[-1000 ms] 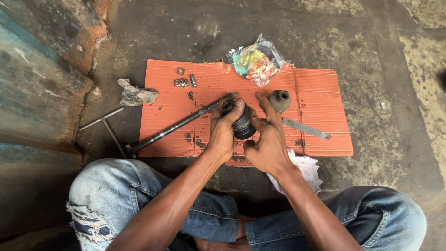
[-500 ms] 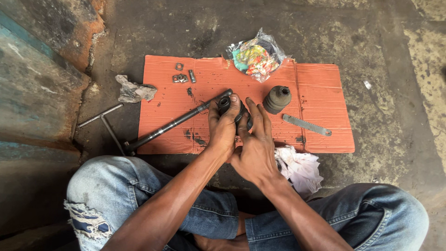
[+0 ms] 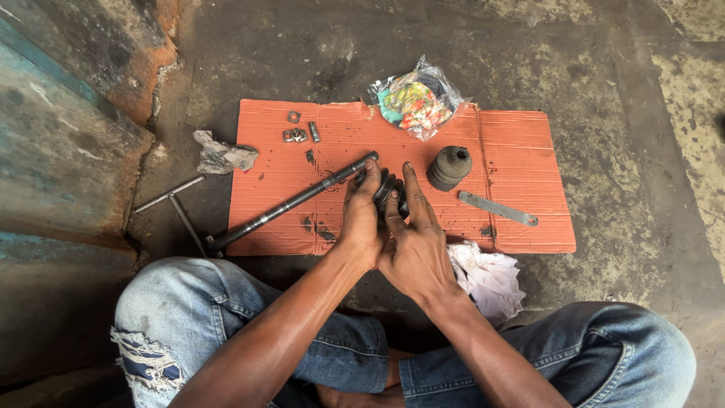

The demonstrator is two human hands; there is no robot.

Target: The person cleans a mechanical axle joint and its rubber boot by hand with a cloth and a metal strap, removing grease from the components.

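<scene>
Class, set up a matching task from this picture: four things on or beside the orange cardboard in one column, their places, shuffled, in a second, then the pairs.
1. rubber boot
2. flat metal strip
3. grey rag
4. plastic bag

A. on the floor, left of the cardboard
B. at the cardboard's far edge
C. upright, just beyond the right hand
D. lying flat, right of the hands

1-C; 2-D; 3-A; 4-B

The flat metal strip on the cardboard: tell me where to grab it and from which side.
Take the flat metal strip near its middle, pinching its long edges from above. It lies flat on the orange cardboard, clear of the rubber boot, so the right hand, the nearer one, probably has open access.
</scene>
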